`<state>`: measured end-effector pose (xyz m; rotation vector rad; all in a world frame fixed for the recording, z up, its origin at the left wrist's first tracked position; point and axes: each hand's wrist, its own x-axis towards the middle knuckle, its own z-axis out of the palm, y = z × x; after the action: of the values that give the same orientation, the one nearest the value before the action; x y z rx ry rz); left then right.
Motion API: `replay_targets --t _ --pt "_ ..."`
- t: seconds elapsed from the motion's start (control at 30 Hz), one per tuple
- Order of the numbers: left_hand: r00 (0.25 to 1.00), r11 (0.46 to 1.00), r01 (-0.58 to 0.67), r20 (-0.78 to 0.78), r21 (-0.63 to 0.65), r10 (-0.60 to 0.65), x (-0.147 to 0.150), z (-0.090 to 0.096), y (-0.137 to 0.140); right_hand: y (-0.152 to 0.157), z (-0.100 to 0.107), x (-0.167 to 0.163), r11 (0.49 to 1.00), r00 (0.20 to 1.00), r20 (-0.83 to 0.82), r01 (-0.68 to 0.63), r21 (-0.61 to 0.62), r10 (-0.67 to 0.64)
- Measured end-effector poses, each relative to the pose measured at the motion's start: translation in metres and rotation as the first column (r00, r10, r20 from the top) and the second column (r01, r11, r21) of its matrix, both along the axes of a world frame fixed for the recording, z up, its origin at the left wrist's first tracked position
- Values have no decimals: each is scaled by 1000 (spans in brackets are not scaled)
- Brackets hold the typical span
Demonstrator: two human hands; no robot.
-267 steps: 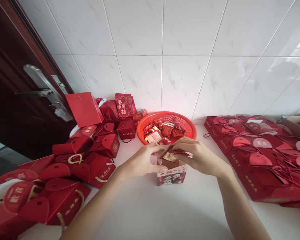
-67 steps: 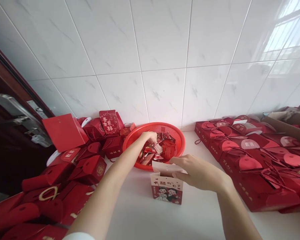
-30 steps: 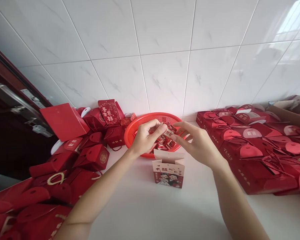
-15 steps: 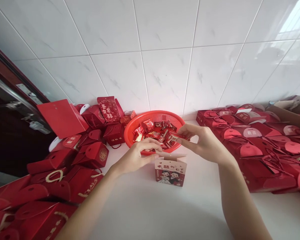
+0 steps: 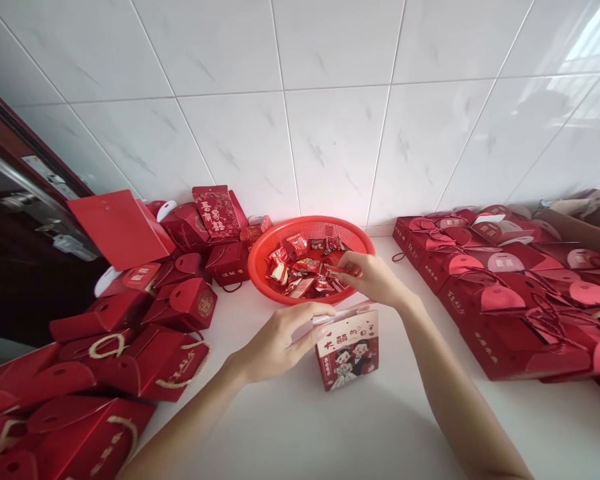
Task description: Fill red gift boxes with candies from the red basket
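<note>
A small gift box with a cartoon couple and red lettering stands slightly turned on the white table. Its top is open. My left hand pinches the box's upper left edge between thumb and fingers. Behind it sits a red plastic basket of wrapped candies. My right hand reaches over the basket's right rim, fingertips closed on a red-wrapped candy among the others. The fingers partly cover that candy. What lies inside the box is hidden.
Red gift boxes with rope handles are heaped on the left. Rows of closed red boxes fill the right side, with a brown carton behind. A tiled wall stands at the back, a dark door at far left.
My right hand has moved from above the box, where it held a wrapped candy, left and down into the basket. My left hand has shifted nearer and right, and the box has turned and come closer.
</note>
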<state>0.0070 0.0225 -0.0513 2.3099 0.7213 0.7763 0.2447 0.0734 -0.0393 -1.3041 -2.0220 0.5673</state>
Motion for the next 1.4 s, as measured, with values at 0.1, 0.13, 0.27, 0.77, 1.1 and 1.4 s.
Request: replay_targets --t 0.1,0.13,0.27,0.77,1.1,1.4 --pt "986 989 -147 85 11 145 3 -5 6 10 -8 1 999 999 -29 -41 -24 40" --pt "972 980 -199 124 1 197 5 -6 7 9 -6 4 997 995 -78 -72 -25 70" --pt "873 917 -384 280 -109 399 9 -2 15 -5 13 18 950 919 -297 -299 -91 261" --pt "849 937 -104 461 -335 259 25 31 39 -24 30 27 910 764 -602 -388 -143 231" --pt "847 951 -193 447 -243 286 35 26 43 -24 31 34 971 805 -553 -236 35 216" --pt "831 945 -285 451 -157 326 29 25 43 -17 25 22 982 855 -500 -184 -39 140"
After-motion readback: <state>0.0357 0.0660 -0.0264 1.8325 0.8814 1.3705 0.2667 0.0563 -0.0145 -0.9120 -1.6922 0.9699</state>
